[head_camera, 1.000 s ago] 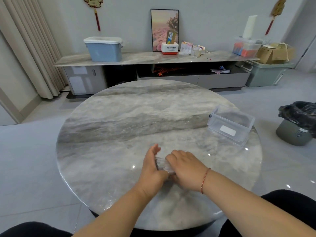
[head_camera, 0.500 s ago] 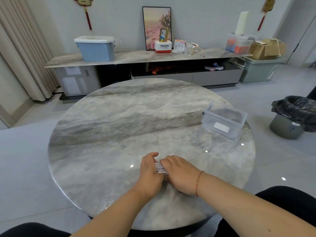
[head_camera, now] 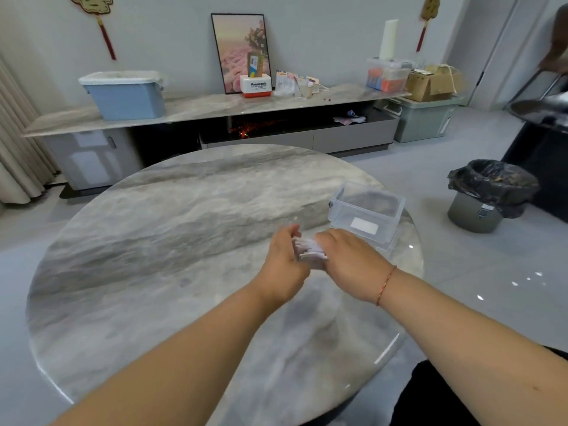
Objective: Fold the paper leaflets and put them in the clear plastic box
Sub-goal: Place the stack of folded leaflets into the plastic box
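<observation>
Holding the folded leaflets (head_camera: 309, 252) at frame centre, the left hand (head_camera: 284, 265) and right hand (head_camera: 350, 265) both pinch the stack. Keep edges aligned; lower squarely into the clear plastic box (head_camera: 367, 215), centre right.

A home living room: marble TV console (head_camera: 215, 107), leaning framed picture (head_camera: 241, 50), curtains (head_camera: 18, 142), round marble table (head_camera: 153, 241).

I hold the folded leaflets (head_camera: 309, 252) between my left hand (head_camera: 284, 265) and right hand (head_camera: 350, 264), above the round marble table (head_camera: 153, 256). The clear plastic box (head_camera: 367, 215) stands just beyond my right hand.
</observation>
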### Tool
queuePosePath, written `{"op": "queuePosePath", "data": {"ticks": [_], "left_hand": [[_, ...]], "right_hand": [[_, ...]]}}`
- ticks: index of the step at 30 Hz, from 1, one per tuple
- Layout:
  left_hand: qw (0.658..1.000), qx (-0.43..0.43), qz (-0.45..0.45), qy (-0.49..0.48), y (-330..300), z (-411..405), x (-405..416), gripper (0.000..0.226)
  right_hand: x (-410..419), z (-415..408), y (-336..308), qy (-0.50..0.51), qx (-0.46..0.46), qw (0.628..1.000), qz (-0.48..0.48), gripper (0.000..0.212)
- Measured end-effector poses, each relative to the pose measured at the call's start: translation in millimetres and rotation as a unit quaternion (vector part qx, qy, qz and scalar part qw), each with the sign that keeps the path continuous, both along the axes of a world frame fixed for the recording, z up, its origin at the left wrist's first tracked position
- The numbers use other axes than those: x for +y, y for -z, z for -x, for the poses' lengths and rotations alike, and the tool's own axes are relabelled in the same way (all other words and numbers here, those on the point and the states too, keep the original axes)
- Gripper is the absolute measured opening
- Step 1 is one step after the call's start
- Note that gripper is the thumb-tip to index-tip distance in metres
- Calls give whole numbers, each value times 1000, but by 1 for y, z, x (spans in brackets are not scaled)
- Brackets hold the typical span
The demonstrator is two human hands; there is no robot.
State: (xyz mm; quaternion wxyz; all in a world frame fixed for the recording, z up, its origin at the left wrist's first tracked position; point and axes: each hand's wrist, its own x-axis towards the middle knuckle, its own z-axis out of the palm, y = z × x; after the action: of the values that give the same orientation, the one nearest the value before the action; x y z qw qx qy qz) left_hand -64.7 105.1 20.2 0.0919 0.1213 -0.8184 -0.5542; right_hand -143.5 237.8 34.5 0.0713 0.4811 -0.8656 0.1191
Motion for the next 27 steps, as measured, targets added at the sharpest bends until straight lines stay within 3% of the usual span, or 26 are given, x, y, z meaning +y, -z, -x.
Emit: {"op": "queuePosePath", "data": {"ticks": [2, 5, 7, 12, 17, 21, 27], "left_hand": [[1000, 13, 15, -9, -12, 27, 0, 74], [981, 20, 183, -55, -19, 67, -2, 65], [958, -2, 283, -35, -21, 91, -2, 63], [910, -85, 404, 43, -11, 146, 1, 68], [853, -83, 511, 68, -2, 171, 14, 49], [854, -49, 518, 30, 3, 164, 15, 22], [875, 35, 483, -6, 5, 101, -14, 15]], "right_hand": [[16, 22, -20, 61, 17, 998, 14, 23], [40, 47, -35, 143, 26, 989, 31, 25], [50, 56, -38, 175, 6, 983, 46, 27], [55, 75, -35, 201, -28, 977, 60, 24], [53, 86, -37, 208, -34, 972, 105, 13], [54, 93, -38, 213, -43, 967, 137, 14], [45, 87, -41, 178, -74, 968, 160, 11]]}}
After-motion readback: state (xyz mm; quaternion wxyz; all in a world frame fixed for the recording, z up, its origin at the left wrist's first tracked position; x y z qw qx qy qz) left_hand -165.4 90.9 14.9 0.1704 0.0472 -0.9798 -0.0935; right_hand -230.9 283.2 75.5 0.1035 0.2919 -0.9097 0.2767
